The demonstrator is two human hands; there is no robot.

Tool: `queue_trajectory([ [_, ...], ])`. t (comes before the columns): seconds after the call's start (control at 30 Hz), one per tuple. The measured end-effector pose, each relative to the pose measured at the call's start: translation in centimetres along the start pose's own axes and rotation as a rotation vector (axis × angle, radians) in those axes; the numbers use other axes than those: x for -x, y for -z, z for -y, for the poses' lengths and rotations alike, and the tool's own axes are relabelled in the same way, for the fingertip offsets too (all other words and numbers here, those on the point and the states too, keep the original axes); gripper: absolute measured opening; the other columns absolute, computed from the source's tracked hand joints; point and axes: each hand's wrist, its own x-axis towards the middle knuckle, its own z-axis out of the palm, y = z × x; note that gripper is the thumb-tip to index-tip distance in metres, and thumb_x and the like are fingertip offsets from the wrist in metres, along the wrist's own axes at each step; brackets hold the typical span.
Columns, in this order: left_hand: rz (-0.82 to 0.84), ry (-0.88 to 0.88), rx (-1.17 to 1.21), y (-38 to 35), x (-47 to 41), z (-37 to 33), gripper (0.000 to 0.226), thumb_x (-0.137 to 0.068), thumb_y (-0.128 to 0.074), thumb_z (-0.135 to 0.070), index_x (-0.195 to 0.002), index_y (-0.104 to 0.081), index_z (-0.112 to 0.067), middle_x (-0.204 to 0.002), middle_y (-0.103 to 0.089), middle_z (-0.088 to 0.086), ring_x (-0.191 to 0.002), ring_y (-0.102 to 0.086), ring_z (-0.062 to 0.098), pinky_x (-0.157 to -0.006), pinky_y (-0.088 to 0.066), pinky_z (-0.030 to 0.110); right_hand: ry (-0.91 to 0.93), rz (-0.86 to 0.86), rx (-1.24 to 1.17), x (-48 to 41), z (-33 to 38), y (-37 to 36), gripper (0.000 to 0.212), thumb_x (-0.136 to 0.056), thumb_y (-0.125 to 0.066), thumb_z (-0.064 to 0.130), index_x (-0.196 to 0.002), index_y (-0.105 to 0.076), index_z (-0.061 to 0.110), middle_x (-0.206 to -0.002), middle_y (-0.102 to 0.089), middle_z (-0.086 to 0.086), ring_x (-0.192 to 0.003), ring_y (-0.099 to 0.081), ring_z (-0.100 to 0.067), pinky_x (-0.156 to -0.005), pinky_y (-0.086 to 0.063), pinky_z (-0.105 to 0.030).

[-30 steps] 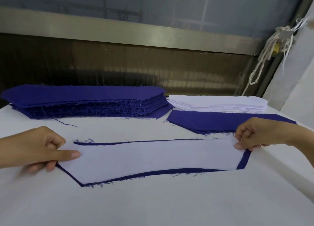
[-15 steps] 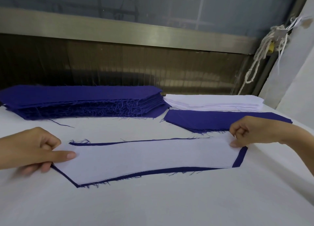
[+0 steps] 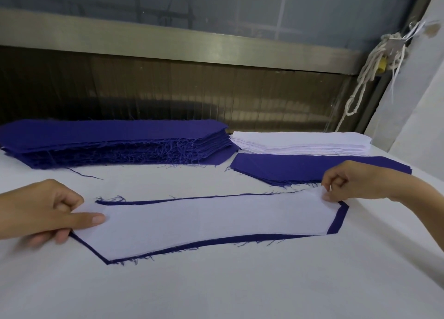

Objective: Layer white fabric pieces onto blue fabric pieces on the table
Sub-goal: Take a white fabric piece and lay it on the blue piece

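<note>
While each hand pinches one end, a long white fabric piece (image 3: 206,225) lies flat over a blue fabric piece (image 3: 336,220).

With fingers curled and thumb laid flat on top, the left hand (image 3: 40,213) grips the left end; the right hand (image 3: 355,181) nips the far right corner. Blue shows as a narrow border around the white. Both lie on the white table (image 3: 240,290), nearer than a thick stack of blue pieces (image 3: 108,143), a white stack (image 3: 300,143) and a thin blue stack (image 3: 288,168).

A knotted white cord (image 3: 366,71) hangs at right; a metal rail (image 3: 168,35) tops a ribbed brown panel (image 3: 168,88).
</note>
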Motion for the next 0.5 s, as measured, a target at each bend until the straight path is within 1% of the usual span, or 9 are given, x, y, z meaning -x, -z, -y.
queue_trajectory([
  [0.07, 0.004, -0.002, 0.007, 0.00, 0.07, -0.08, 0.082, -0.049, -0.087, -0.072, -0.062, -0.053, 0.001, -0.056, -0.065, 0.024, -0.044, -0.052, 0.022, -0.051, -0.043, 0.022, 0.027, -0.012, -0.003, 0.09, 0.03, 0.01, 0.007, -0.086, -0.077, 0.021, -0.082, -0.071, 0.021, -0.073, -0.070, -0.005, -0.058, -0.058, -0.002, -0.058, -0.046, -0.013],
  [0.1, 0.006, -0.003, 0.012, 0.01, 0.10, -0.11, 0.081, -0.049, -0.088, -0.072, -0.062, -0.052, 0.001, -0.056, -0.065, 0.024, -0.044, -0.052, 0.022, -0.052, -0.042, 0.022, 0.041, -0.022, -0.003, 0.14, 0.05, 0.01, 0.008, -0.085, -0.077, 0.020, -0.081, -0.071, 0.022, -0.074, -0.070, -0.004, -0.058, -0.058, -0.002, -0.057, -0.047, -0.013],
  [0.2, 0.012, -0.005, 0.008, 0.10, 0.15, -0.14, 0.079, -0.050, -0.087, -0.072, -0.060, -0.054, -0.001, -0.056, -0.065, 0.023, -0.043, -0.051, 0.021, -0.051, -0.040, 0.021, 0.073, -0.048, 0.005, 0.28, 0.18, -0.03, 0.013, -0.084, -0.079, 0.017, -0.075, -0.073, 0.024, -0.072, -0.071, 0.006, -0.060, -0.061, 0.000, -0.058, -0.048, -0.011],
  [0.27, 0.009, -0.007, -0.001, 0.07, 0.19, -0.11, 0.079, -0.050, -0.086, -0.074, -0.060, -0.055, -0.002, -0.055, -0.065, 0.023, -0.042, -0.050, 0.019, -0.050, -0.039, 0.020, 0.080, -0.067, 0.027, 0.32, 0.27, -0.05, 0.016, -0.083, -0.080, 0.016, -0.072, -0.073, 0.026, -0.070, -0.070, 0.011, -0.064, -0.061, -0.002, -0.059, -0.049, -0.012],
  [0.4, 0.001, -0.013, -0.001, 0.06, 0.13, 0.18, 0.078, -0.050, -0.086, -0.074, -0.059, -0.055, -0.002, -0.055, -0.064, 0.023, -0.042, -0.051, 0.019, -0.051, -0.041, 0.020, 0.096, -0.107, 0.060, 0.42, 0.44, -0.08, 0.021, -0.080, -0.082, 0.015, -0.067, -0.072, 0.027, -0.067, -0.068, 0.012, -0.064, -0.059, -0.004, -0.058, -0.047, -0.013],
  [0.5, 0.006, -0.023, -0.020, 0.17, 0.02, 0.44, 0.075, -0.052, -0.084, -0.075, -0.058, -0.058, -0.005, -0.055, -0.065, 0.023, -0.043, -0.055, 0.022, -0.054, -0.045, 0.022, 0.106, -0.106, 0.093, 0.45, 0.69, -0.21, 0.020, -0.081, -0.081, 0.015, -0.069, -0.071, 0.027, -0.071, -0.067, 0.010, -0.067, -0.059, -0.009, -0.059, -0.048, -0.014],
])
